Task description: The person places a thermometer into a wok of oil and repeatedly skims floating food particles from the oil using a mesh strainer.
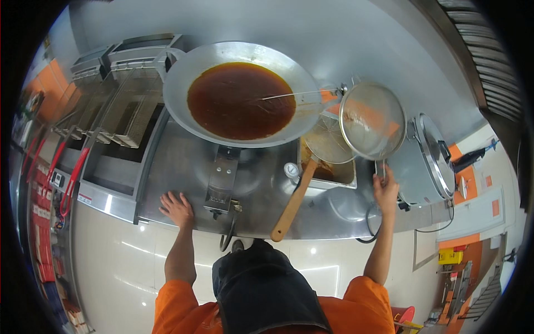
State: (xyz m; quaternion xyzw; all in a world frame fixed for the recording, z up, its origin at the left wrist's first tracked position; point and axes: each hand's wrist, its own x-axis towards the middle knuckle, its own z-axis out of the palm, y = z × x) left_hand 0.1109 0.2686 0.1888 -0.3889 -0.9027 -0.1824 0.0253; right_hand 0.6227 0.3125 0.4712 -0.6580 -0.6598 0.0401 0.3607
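Note:
My left hand [177,208] lies with its fingers spread on the stainless steel counter [171,167]. In my right hand [385,190] is the handle of a round fine-mesh strainer [373,121], held up at the right of a large metal wok [200,129]. Dark reddish-brown liquid [240,100] fills the wok's middle, and a thin metal probe [300,93] reaches into it from the right rim. Below the strainer, a wire skimmer [329,142] with a wooden handle [294,200] rests across a rectangular metal pan [346,179] holding brown residue.
Deep fryers with wire baskets [125,104] and red handles [75,179] stand at the left. A dial thermometer [291,170] sits by the pan. A gas burner's front [223,179] juts below the wok, with a hose [228,236]. At right stands a large lidded cooker [429,163].

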